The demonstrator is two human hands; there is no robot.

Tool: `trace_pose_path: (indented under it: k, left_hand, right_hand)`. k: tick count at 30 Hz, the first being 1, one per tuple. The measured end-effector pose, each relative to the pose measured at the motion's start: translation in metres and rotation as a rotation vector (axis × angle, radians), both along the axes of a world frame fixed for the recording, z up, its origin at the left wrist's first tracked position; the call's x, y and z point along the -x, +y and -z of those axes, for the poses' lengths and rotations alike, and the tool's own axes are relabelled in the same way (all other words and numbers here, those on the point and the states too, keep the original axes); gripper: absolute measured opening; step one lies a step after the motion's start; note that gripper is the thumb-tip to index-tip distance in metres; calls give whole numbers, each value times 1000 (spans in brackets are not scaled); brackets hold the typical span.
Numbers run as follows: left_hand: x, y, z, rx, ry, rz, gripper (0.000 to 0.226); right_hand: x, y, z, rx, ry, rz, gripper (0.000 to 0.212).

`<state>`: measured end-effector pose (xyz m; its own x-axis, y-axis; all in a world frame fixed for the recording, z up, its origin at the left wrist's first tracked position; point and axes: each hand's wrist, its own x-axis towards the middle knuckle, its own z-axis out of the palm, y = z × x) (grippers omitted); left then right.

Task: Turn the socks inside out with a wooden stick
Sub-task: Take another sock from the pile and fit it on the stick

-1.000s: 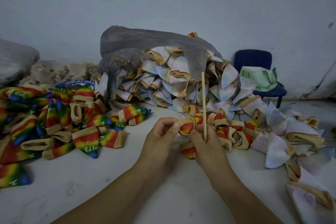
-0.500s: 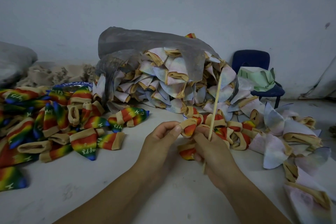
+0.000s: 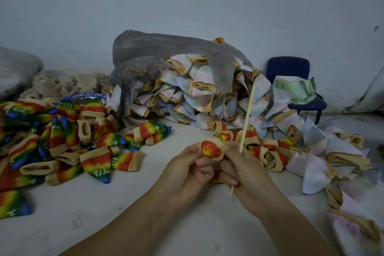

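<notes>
Between both hands sits a small sock (image 3: 212, 149) with a tan cuff and red-orange fabric bulging out of its opening. My left hand (image 3: 187, 170) grips its left side, fingers curled under it. My right hand (image 3: 245, 170) pinches the sock's right edge and also holds a thin wooden stick (image 3: 246, 118). The stick leans up and to the right, and its lower tip pokes out below my right palm. The rest of the sock is hidden between my hands.
A heap of rainbow socks (image 3: 62, 141) covers the white surface at the left. A grey plastic bag (image 3: 170, 58) spills pale inside-out socks (image 3: 197, 97) behind my hands and along the right. A blue chair (image 3: 291, 81) stands at the wall.
The stick has tilted from upright to leaning right and slid down through my right hand. The sock's red-orange inside now bulges out of the cuff, and both hands have curled closer round it.
</notes>
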<state>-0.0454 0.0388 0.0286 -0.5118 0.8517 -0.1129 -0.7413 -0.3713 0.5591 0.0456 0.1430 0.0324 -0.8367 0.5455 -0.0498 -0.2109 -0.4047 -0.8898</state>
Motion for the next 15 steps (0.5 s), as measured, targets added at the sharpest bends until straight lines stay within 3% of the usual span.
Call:
trace_pose_path:
  k: [3,6,9,12,15]
  left_hand:
    - [2,-1,3,75,128,-39,36]
    - [1,-1,6,140,288,-73,32]
    - [1,-1,9,236,507,-108,41]
    - [0,-1,12,328,619,-124,30]
    - [-1,0,15,359,618,-127,17]
  right_hand:
    - [-1,-2,1,-183,-53,50,10]
    - [0,-2,2,-243,-79,73,11]
    - [0,-1,5,-290,-91,75,11]
    - [0,1,7,-385,-141,121,12]
    - [3,1,11,-514,-197,171,15]
